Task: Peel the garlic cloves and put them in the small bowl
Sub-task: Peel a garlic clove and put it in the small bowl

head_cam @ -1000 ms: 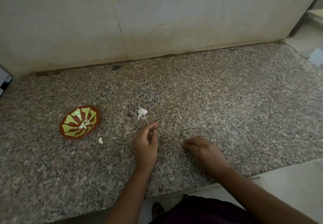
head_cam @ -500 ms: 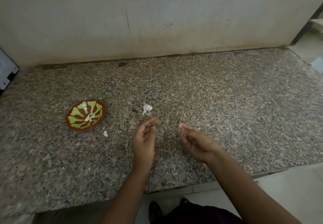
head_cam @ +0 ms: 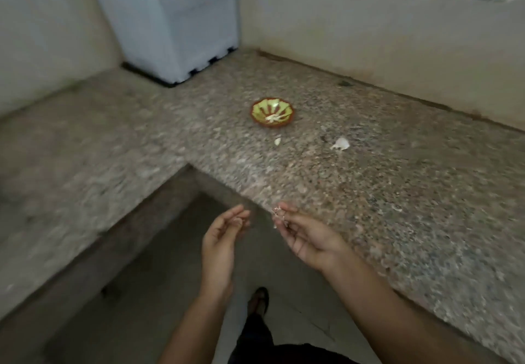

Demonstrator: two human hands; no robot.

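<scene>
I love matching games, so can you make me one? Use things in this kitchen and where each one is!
Things:
1. small red-and-green patterned bowl
2. large white box
3. thin papery garlic scraps
4. curled white garlic skin

Places:
A. pinched by the right hand
B. lying loose on the speckled granite counter, right of the bowl
C. holding pale peeled cloves
D. in the counter's far corner

Pairs: 1-C, 2-D, 3-A, 4-B
</scene>
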